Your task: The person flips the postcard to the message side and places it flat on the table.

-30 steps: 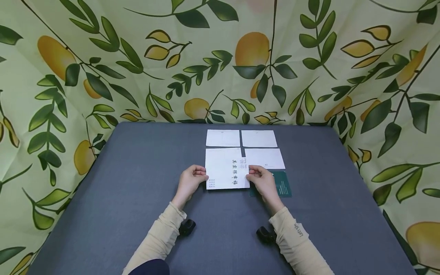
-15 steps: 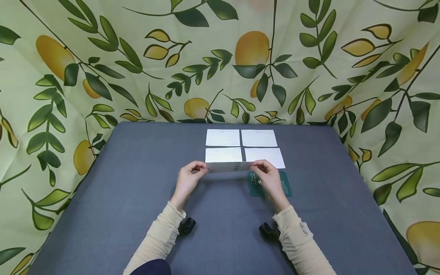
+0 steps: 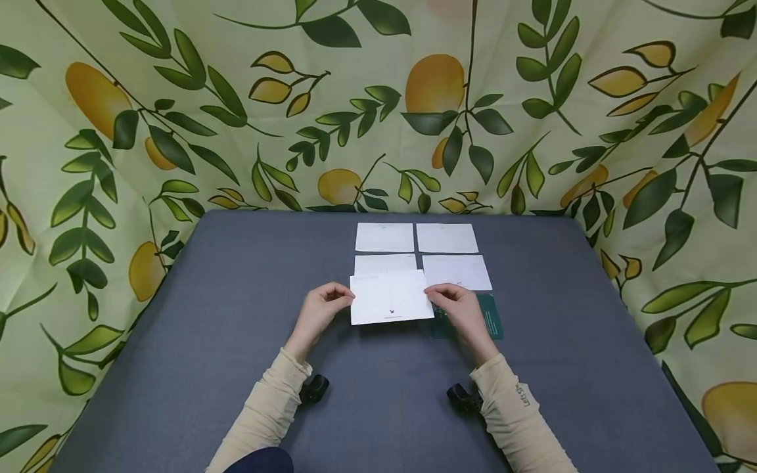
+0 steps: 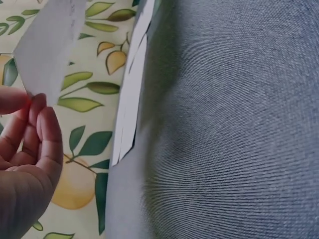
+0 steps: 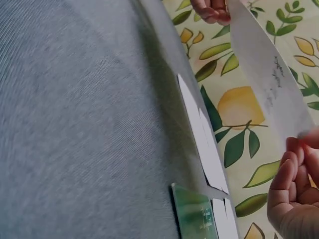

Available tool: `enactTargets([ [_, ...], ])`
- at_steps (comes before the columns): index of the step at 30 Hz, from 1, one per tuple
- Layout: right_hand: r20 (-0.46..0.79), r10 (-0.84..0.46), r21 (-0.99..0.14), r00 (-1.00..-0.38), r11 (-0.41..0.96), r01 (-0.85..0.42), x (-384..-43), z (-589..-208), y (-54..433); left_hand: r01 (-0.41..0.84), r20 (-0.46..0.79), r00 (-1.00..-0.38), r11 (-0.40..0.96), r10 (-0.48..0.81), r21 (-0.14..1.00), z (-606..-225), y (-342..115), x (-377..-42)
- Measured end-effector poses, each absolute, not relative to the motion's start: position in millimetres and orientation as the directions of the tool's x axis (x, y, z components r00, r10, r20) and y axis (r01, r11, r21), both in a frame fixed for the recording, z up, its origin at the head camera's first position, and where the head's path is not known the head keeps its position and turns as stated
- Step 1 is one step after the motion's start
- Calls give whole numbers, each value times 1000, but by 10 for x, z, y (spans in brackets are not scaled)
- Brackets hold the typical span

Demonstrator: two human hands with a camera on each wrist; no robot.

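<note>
Between both hands a white card (image 3: 390,299) is held up above the table, its nearly blank face toward the head camera. My left hand (image 3: 318,312) pinches its left edge between thumb and fingers. At the right edge, my right hand (image 3: 461,312) pinches it the same way. Dark writing shows on the card's underside (image 5: 271,82) in the right wrist view. Behind it lie white cards in two rows, among them a far left card (image 3: 384,237), a far right card (image 3: 447,238), a near right card (image 3: 455,272) and a partly covered near left card (image 3: 384,264).
A green card (image 3: 491,315) lies on the table, partly hidden by the right hand. The table has a grey-blue cloth (image 3: 378,407). A leaf-and-fruit patterned curtain (image 3: 367,131) stands behind it and at both sides.
The held card has turned over: its written face was up, then it tilted nearly edge-on, and now the nearly blank face shows. Both hands have kept their pinch on it.
</note>
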State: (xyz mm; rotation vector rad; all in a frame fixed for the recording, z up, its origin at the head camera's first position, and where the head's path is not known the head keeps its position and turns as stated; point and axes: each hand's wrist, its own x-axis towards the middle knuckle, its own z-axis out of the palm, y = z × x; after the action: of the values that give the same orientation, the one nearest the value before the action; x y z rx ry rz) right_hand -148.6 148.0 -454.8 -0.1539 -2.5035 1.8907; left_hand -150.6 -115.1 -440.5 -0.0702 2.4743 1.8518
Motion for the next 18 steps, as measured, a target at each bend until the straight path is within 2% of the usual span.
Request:
enactTargets([
  [8,-84,-51,-845,-995,532,44,-1477,-4566,1427,39,15,-999,622,44,782,-4473,-1113,-1495],
  [13,-100,-119,-758,-988,652,-2,-1504,-4602,1389,82,31,-996,715,85,694,-4508,-1071,-1462],
  [18,-161,-133,-683,-978,731,13,-1537,-4642,1326,115,34,-992,787,118,606,-4562,-1011,-1460],
])
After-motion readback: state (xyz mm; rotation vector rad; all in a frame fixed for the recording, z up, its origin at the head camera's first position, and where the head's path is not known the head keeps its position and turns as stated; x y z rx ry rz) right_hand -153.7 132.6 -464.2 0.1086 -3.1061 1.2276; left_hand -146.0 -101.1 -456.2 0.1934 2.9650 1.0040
